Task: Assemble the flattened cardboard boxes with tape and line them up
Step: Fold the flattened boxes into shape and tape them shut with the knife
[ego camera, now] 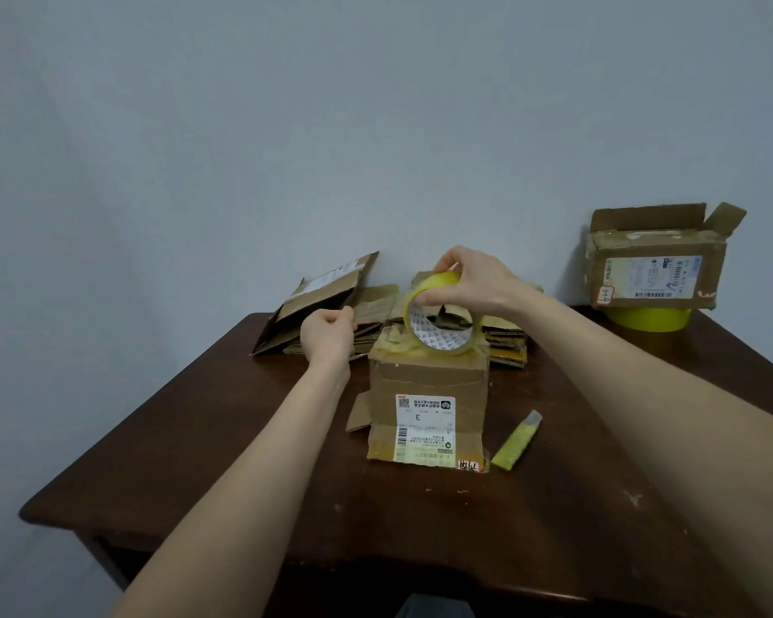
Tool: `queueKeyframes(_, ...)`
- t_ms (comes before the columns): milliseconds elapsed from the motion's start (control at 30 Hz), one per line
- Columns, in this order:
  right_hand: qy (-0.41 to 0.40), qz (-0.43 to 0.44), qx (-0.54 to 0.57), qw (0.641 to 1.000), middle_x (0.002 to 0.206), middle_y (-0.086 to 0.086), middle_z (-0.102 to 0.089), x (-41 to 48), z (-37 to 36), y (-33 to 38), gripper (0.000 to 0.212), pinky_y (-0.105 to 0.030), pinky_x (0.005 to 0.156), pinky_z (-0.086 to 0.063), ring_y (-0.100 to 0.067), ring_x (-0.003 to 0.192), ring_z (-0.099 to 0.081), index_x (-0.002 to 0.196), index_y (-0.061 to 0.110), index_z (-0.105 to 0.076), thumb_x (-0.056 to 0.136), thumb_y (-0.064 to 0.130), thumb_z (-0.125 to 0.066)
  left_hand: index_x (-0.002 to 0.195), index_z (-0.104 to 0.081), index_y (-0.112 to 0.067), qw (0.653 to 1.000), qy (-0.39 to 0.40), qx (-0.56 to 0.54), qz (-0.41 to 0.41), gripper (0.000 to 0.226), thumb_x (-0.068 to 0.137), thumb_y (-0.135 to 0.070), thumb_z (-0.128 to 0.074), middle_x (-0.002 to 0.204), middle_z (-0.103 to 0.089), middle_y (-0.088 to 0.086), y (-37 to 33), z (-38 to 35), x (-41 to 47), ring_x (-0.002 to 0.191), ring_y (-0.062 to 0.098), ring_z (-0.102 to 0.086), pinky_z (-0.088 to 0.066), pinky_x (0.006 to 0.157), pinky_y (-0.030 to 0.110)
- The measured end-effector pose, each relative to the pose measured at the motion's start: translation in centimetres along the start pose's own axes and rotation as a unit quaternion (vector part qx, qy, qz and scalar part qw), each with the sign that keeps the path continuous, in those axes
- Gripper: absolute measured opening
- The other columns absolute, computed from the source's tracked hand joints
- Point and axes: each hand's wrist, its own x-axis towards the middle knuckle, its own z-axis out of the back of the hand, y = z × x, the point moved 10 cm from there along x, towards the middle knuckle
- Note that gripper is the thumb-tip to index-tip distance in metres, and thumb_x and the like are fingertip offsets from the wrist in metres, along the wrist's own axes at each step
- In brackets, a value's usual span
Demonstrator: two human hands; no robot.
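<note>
Pale grey wall backs a dark wooden counter (224,439) set into the corner. At its far left, the flattened cardboard boxes (313,305) lie in a loose, fanned heap that leans on the wall. The left hand (326,332) hovers at the heap's edge, its grip curled into a tight pinch. Whether it nips the tape's free end or a cardboard edge cannot be made out.

At centre, an upright small box (429,408) stands label-forward, with a yellow tape roll (438,314) balanced on edge on its top. The right hand (469,283) grips the roll, thumb inside the core and fingers over the rim.

Nothing braces the box. If the left hand pulls tape sideways, the light box is likely to tip or skid, and the strip would go on crooked or stick to itself. The top's frayed, already-taped edges may also stop new tape from holding.

Just right of the box lies a yellow cutter (516,439), close enough for a forearm to knock it off.

At far right, an open-flapped box (657,265) sits on a second tape roll (648,318), a wobbly base if it is bumped.
</note>
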Motion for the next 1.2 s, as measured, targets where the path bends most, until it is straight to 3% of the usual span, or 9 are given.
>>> queueKeyframes(167,0.009,0.003,0.076,0.997,0.102,0.003,-0.061,-0.4,-0.6,-0.9,0.043,-0.021,0.066,-0.041,-0.01,0.086,-0.056,0.108,0.024,-0.065,0.073,0.046,-0.078,0.076,-0.061,-0.005,0.999,0.012,0.002,0.036,0.022,0.094,-0.017,-0.055,0.064,-0.055,0.001,2.7,0.2,-0.7,0.047,0.014,-0.042,-0.039,0.046,0.024)
queueKeyframes(333,0.017,0.02,0.045,0.999,0.119,0.005,-0.062,0.4,-1.2,-0.2,0.044,-0.029,0.086,-0.045,-0.014,0.108,-0.055,0.109,0.029,-0.069,0.072,0.05,-0.077,0.072,-0.057,-0.009,0.999,0.015,0.002,0.051,0.024,0.094,-0.017,-0.056,0.068,-0.056,0.002,4.3,0.3,-0.6,0.052,0.015,-0.044,-0.038,0.046,0.025)
queueKeyframes(500,0.034,0.026,0.012,0.999,0.128,0.004,-0.059,0.2,-2.6,0.4,0.049,-0.029,0.091,-0.041,-0.016,0.117,-0.051,0.116,0.029,-0.068,0.073,0.051,-0.075,0.072,-0.054,-0.011,0.971,0.174,0.03,0.161,0.023,0.094,-0.02,-0.056,0.059,-0.044,0.003,8.6,-2.2,-2.6,0.046,0.012,-0.034,-0.024,0.039,0.017)
queueKeyframes(567,0.035,0.025,0.004,0.999,0.13,0.003,-0.059,0.2,-3.1,0.6,0.051,-0.03,0.094,-0.041,-0.017,0.121,-0.05,0.117,0.029,-0.067,0.072,0.052,-0.074,0.1,-0.057,-0.01,0.952,0.231,0.133,0.152,0.027,0.093,-0.037,-0.057,0.063,-0.049,0.006,9.1,-2.1,-3.1,0.046,0.014,-0.037,-0.025,0.039,0.017)
queueKeyframes(667,0.035,0.02,-0.012,0.999,0.133,0.002,-0.058,0.1,-3.4,0.6,0.053,-0.032,0.098,-0.04,-0.018,0.124,-0.05,0.119,0.028,-0.066,0.073,0.053,-0.073,0.146,-0.03,-0.017,0.907,0.263,0.323,0.063,0.072,0.088,-0.051,-0.057,0.082,-0.061,0.005,8.6,-1.2,-3.1,0.063,0.017,-0.054,-0.04,0.044,0.023)
queueKeyframes(800,0.019,0.013,0.02,1.0,0.136,0.003,-0.056,-0.6,-2.9,0.2,0.059,-0.029,0.098,-0.039,-0.016,0.124,-0.049,0.128,0.023,-0.062,0.077,0.05,-0.072,0.133,-0.053,-0.016,0.939,0.175,0.228,-0.189,0.046,0.09,-0.032,-0.06,0.111,-0.061,-0.004,0.2,-1.7,-4.5,0.105,0.011,-0.057,-0.041,0.086,0.021)
queueKeyframes(900,0.012,-0.004,0.074,0.997,0.135,0.004,-0.054,-1.2,-2.5,-0.4,0.064,-0.026,0.096,-0.039,-0.014,0.122,-0.049,0.135,0.022,-0.054,0.078,0.045,-0.074,0.143,-0.035,-0.027,0.882,0.305,0.257,-0.25,0.074,0.079,-0.047,-0.067,0.135,-0.048,-0.01,-0.5,-5.8,-8.2,0.119,0.008,-0.048,-0.041,0.099,0.03)
queueKeyframes(1100,0.006,-0.077,0.225,0.971,0.091,-0.005,-0.071,-3.7,-2.5,-4.7,0.049,-0.038,0.082,-0.053,-0.017,0.08,-0.067,0.107,0.017,-0.056,0.069,0.029,-0.085,0.146,-0.033,-0.026,0.784,0.288,0.403,-0.373,0.08,0.079,-0.061,-0.059,0.155,-0.028,-0.006,0.8,-7.4,-8.7,0.139,0.016,-0.032,-0.037,0.108,0.035)
queueKeyframes(1200,-0.013,-0.052,0.229,0.972,0.09,-0.001,-0.072,-4.1,-1.7,-4.6,0.039,-0.028,0.076,-0.051,-0.012,0.079,-0.066,0.098,0.021,-0.063,0.069,0.035,-0.084,0.149,-0.028,-0.025,0.756,0.285,0.443,-0.388,0.081,0.082,-0.062,-0.056,0.157,-0.024,-0.005,0.5,-7.5,-9.2,0.144,0.014,-0.023,-0.028,0.112,0.031)
